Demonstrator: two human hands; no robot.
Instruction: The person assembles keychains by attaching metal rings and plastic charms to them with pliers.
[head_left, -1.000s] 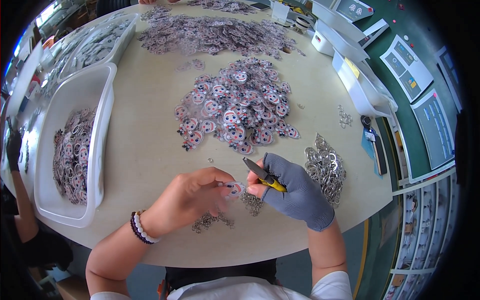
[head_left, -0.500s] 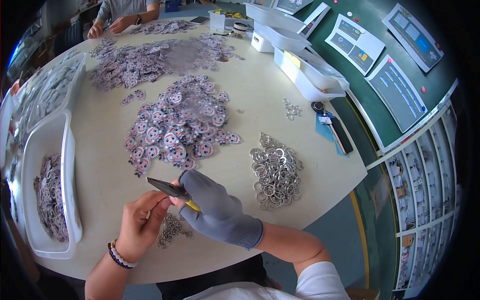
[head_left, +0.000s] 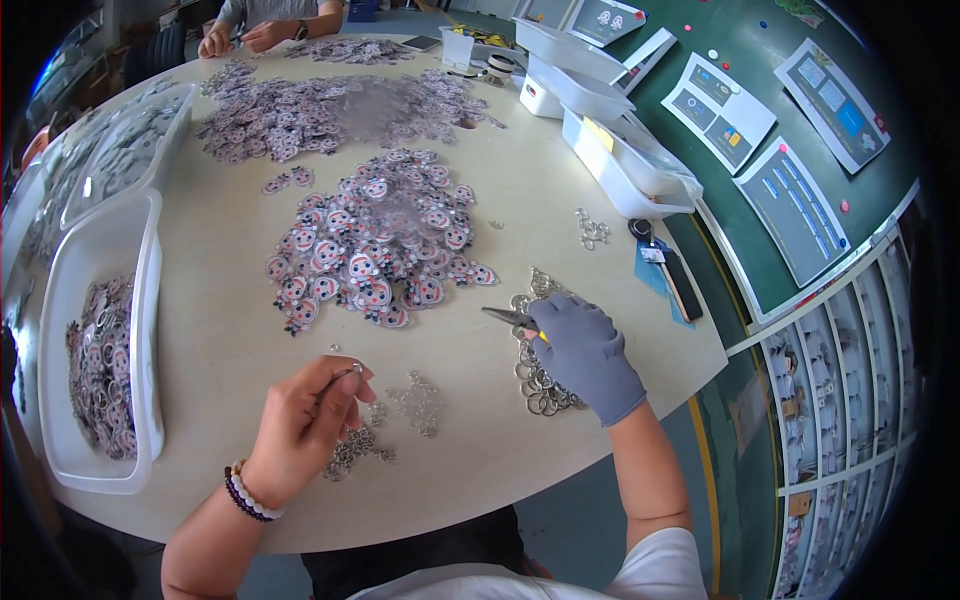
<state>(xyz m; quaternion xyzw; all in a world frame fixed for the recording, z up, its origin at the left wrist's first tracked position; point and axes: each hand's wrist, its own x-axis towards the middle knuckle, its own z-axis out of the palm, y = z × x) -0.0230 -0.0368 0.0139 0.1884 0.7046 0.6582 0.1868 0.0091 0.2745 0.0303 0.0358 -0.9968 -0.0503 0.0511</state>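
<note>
A small silver metal piece point(head_left: 357, 369), perhaps a ring, is pinched between thumb and forefinger of my bare left hand point(head_left: 295, 425). My right hand point(head_left: 585, 352), in a grey fingerless glove, grips pliers point(head_left: 508, 316) with dark jaws and yellow on the handle. It rests over the pile of silver split rings point(head_left: 548, 398), partly covering it, jaws pointing left. Beside my left hand lie a pile of small metal links point(head_left: 352, 455) and a paler heap of small bits point(head_left: 416, 403). Flat cartoon-face charms point(head_left: 375, 245) are heaped ahead of my hands.
At left stands a white bin point(head_left: 148, 400) holding finished-looking charms with rings. A larger charm pile point(head_left: 280, 115) spreads farther back, near another person's hands point(head_left: 245, 38). Stacked white trays point(head_left: 620, 185) and a black-handled tool point(head_left: 682, 285) lie along the right edge.
My right hand has moved right with the pliers, away from my left hand to the split rings. My left hand keeps its pinch; the paler heap is now uncovered.
</note>
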